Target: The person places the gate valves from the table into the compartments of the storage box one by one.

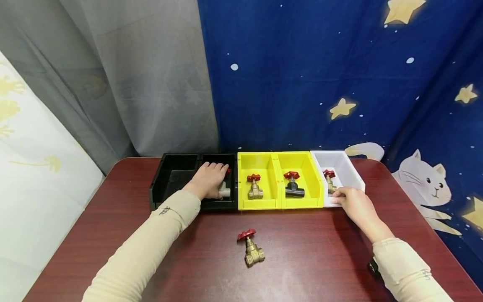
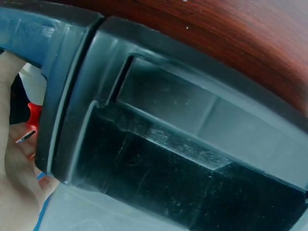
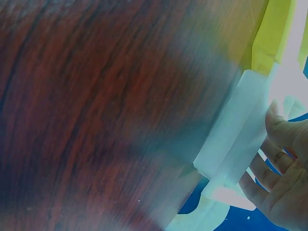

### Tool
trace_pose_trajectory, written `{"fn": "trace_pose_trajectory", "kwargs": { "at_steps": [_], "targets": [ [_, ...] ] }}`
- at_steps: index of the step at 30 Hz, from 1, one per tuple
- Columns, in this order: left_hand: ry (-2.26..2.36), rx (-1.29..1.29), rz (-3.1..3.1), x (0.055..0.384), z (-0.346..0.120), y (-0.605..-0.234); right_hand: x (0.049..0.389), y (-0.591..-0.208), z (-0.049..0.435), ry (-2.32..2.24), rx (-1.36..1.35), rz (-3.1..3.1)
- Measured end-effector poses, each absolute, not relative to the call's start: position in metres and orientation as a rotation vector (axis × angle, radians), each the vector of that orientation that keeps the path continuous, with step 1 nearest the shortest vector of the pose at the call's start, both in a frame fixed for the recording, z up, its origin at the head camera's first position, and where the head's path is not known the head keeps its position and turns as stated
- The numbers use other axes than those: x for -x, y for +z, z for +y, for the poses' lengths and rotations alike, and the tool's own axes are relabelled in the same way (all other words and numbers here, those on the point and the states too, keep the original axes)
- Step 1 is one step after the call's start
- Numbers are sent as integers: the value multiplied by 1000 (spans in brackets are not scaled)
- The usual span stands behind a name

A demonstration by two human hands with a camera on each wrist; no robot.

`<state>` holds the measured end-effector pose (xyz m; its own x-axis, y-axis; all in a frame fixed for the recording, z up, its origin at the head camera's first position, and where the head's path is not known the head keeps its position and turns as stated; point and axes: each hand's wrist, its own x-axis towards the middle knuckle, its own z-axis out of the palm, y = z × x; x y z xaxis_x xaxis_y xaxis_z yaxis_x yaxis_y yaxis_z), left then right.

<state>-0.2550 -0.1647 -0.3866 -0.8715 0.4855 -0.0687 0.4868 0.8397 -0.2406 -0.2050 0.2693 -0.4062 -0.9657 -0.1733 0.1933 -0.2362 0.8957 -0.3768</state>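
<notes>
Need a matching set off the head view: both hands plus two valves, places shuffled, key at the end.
Items
1. left hand
2. right hand
3. black valve
4. loose valve

Places
a. in the right yellow bin
b. on the table
c. at the white bin
d. at the right black bin

Pairs: 1-d, 2-c, 3-a, 4-b

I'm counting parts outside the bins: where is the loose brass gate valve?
In the head view, the red-handled brass gate valve lies on the tabletop in the lower middle, in front of the left-hand yellow bin.
</notes>
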Motion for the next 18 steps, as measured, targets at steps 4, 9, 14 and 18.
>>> {"fn": "trace_pose_trajectory", "kwargs": {
  "at_steps": [4, 9, 14, 18],
  "targets": [
    [-426, -771, 2994, 253, -163, -384, 204, -406, 269, 605, -314, -2908],
    [-402, -752, 2977, 253, -163, -381, 203, -405, 268, 606, -315, -2905],
    [-363, -744, 2971, 253, -165, -378, 203, -404, 267, 605, -322, -2901],
    [-328, -730, 2968, 254, -166, -376, 203, -404, 267, 600, -321, -2900]
  ]
}}
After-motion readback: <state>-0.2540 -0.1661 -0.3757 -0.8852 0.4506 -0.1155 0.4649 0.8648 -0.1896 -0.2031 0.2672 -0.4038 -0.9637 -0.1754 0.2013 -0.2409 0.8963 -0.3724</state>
